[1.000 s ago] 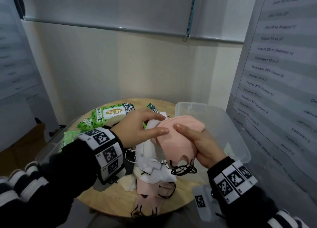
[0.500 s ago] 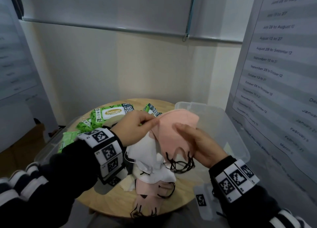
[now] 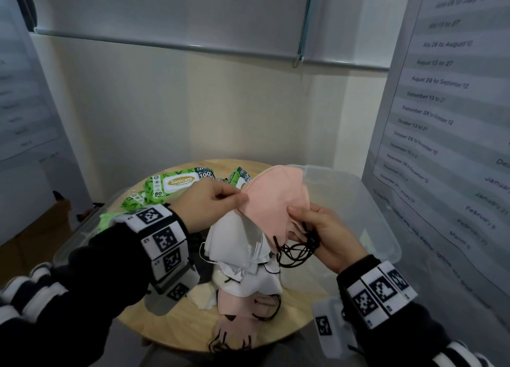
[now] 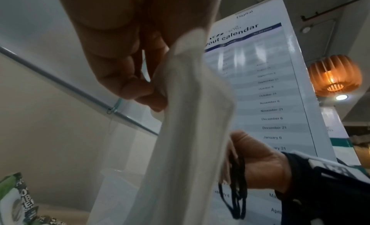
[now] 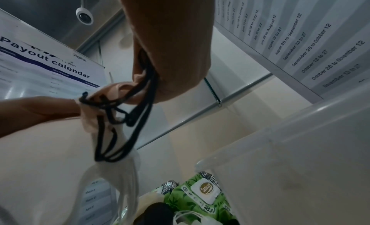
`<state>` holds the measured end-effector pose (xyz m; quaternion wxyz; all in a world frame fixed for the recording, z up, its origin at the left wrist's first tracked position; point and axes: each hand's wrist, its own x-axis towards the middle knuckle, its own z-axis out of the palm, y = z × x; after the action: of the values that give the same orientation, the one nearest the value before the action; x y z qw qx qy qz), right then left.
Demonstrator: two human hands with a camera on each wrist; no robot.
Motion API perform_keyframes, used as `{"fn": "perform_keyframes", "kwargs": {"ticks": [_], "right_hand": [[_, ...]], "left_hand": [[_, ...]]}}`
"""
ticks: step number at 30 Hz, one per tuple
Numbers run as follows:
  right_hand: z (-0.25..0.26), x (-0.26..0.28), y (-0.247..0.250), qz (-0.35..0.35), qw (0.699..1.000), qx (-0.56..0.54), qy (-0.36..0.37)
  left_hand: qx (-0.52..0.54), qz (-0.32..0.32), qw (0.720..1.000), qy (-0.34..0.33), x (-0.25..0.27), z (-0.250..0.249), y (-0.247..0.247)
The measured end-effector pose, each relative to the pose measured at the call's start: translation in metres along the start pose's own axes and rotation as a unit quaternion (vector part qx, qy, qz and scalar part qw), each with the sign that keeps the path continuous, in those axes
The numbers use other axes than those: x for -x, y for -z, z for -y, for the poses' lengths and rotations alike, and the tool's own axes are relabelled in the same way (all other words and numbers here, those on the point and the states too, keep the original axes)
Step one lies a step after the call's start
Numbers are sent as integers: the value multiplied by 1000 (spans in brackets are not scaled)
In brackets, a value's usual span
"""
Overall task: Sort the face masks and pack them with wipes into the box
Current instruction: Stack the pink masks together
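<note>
You are early in the sort: your left hand [image 3: 212,201] pinches the pink mask [image 3: 273,198] and white masks [image 3: 234,240], your right hand [image 3: 323,234] grips its black loops above the surface's right edge; the box [image 3: 383,228] looks unpacked, wipes [image 3: 176,184] wait at the far edge.

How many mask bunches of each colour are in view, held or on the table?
Pink: 2, held pink bunch, table pink bunch
White: 2, held white bunch, table white bunch
Cream: 1, table cream bunch
Total: 5 bunches
</note>
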<state>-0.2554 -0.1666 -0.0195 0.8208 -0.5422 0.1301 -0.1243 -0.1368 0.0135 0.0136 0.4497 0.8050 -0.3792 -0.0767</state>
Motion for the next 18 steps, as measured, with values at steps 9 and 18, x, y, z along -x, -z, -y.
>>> {"fn": "perform_keyframes", "kwargs": {"ticks": [9, 18], "right_hand": [[4, 5, -8, 23, 999, 40, -5], [15, 12, -13, 17, 997, 69, 27]], "left_hand": [[-67, 41, 997, -17, 5, -8, -4], [-25, 27, 998, -58, 2, -10, -1]]}}
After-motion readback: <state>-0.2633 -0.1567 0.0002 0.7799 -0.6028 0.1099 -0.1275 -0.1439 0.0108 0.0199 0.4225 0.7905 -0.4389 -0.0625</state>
